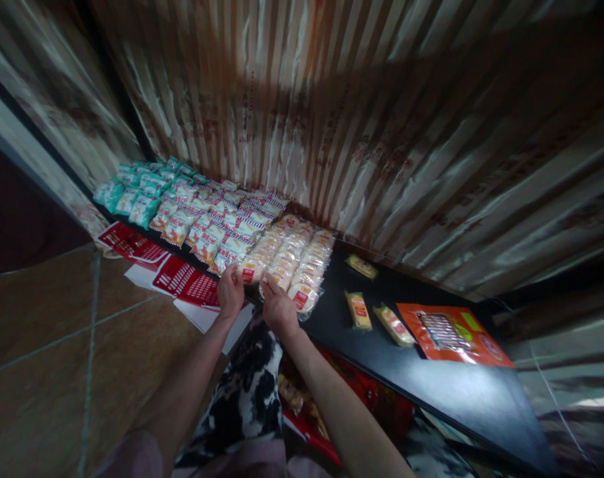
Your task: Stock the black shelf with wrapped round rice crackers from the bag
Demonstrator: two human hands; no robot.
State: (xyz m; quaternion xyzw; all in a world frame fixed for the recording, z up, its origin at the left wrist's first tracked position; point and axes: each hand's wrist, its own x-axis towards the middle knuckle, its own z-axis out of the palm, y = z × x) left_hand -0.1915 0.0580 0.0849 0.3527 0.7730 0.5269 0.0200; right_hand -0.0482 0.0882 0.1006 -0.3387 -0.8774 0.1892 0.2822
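Note:
Clear-wrapped round pale crackers (pixel 286 257) with red labels stand in three overlapping rows on a black bench (pixel 332 332). My left hand (pixel 231 291) has its fingers closed at the left edge of the front cracker packet (pixel 249 271) in the left row. Just right of it, my right hand (pixel 281 309) has thumb and fingers bent against the front of the middle row, covering part of that packet. The front packet of the right row (pixel 303 297) shows uncovered beside my right hand.
White-and-red snack bags (pixel 210 236) and teal bags (pixel 143 209) fill the bench's left end. Several small yellow packets (pixel 358 310) and an orange pouch (pixel 454 334) lie to the right. Red printed bags (pixel 185 279) hang past the front edge. A striped curtain (pixel 302 119) stands behind.

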